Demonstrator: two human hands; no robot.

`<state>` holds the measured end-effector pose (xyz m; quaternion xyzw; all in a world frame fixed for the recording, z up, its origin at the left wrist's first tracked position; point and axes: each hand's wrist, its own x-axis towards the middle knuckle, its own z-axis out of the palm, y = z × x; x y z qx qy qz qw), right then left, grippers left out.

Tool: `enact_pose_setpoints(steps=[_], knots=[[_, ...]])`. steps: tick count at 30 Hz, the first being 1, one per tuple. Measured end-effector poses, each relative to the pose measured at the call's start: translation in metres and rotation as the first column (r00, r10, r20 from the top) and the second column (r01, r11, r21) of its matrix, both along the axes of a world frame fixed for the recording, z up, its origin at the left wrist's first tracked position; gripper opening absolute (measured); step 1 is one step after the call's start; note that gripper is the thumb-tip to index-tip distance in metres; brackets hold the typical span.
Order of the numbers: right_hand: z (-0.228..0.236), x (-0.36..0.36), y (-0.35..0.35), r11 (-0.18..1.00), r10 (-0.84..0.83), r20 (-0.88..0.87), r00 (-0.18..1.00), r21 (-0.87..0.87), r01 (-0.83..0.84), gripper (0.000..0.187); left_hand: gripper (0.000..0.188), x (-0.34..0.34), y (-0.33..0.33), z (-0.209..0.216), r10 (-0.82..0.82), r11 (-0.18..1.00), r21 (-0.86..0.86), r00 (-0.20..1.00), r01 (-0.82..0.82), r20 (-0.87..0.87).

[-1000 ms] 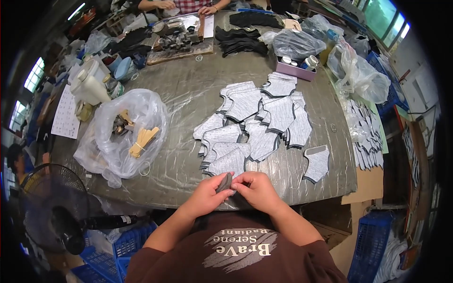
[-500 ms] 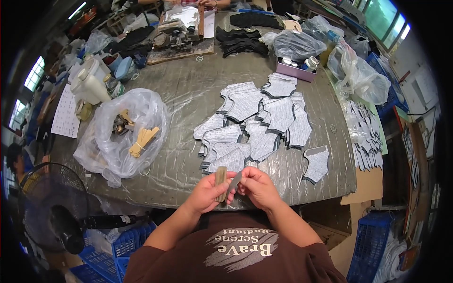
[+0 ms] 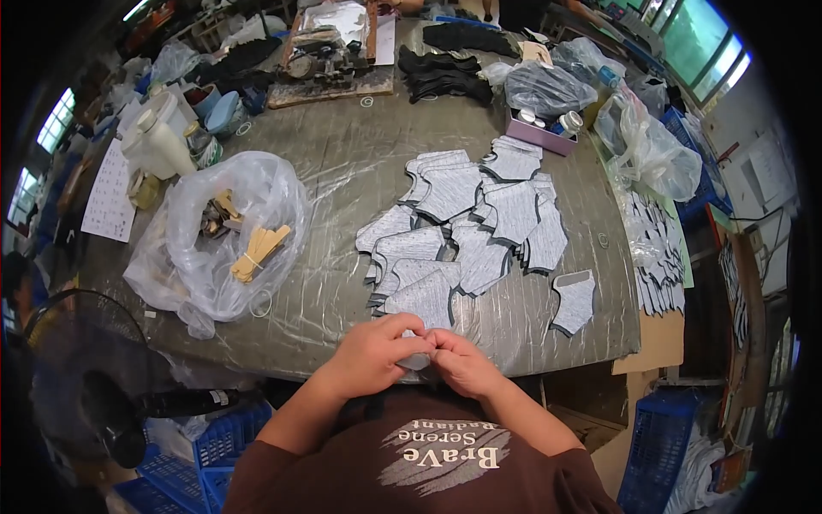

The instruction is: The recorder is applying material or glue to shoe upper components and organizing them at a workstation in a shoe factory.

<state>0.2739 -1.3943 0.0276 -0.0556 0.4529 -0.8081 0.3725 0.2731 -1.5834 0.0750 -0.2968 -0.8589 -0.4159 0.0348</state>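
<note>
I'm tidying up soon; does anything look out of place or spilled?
One light-grey cut piece lies alone, right of the overlapping heap of similar pieces, so it looks stray. No spill stands out. The grey item between left hand and right hand is too covered to judge.

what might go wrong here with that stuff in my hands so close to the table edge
The small grey piece between your left hand and right hand might drop to the floor if it slips, as you hold it by the table's near edge. Your knuckles could also nudge the overlapping grey cutouts just beyond.
</note>
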Motion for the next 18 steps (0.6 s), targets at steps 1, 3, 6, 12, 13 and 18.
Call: enact_pose_setpoints(steps=[1,3,6,12,13,18], knots=[[-0.007,-0.001,0.001,1.0,0.002,0.078,0.997,0.012,-0.003,0.007,0.031,-0.002,-0.002,-0.004,-0.03,1.0,0.0,0.999,0.03,-0.045],[0.009,-0.01,-0.008,0.983,-0.161,0.115,0.98,-0.072,0.17,0.007,0.02,-0.008,-0.005,-0.009,-0.052,0.996,0.071,0.994,0.059,-0.095],[0.002,-0.038,0.005,0.763,-0.506,0.24,0.828,-0.322,0.56,0.011,0.018,-0.006,-0.022,-0.028,0.048,0.972,0.227,0.998,-0.055,0.036],[0.02,-0.041,0.019,0.58,0.184,-0.815,0.549,0.541,0.609,0.029,0.012,-0.004,-0.043,-0.053,0.19,0.815,0.387,0.831,-0.43,0.523],[0.012,-0.04,0.018,0.557,0.33,-0.851,0.409,0.525,0.643,0.033,0.011,-0.005,-0.043,-0.055,0.204,0.782,0.405,0.809,-0.473,0.551],[0.007,-0.015,0.015,0.391,0.592,-0.747,0.303,0.595,0.702,0.04,0.008,-0.007,-0.043,-0.048,0.173,0.641,0.384,0.612,-0.664,0.771]])
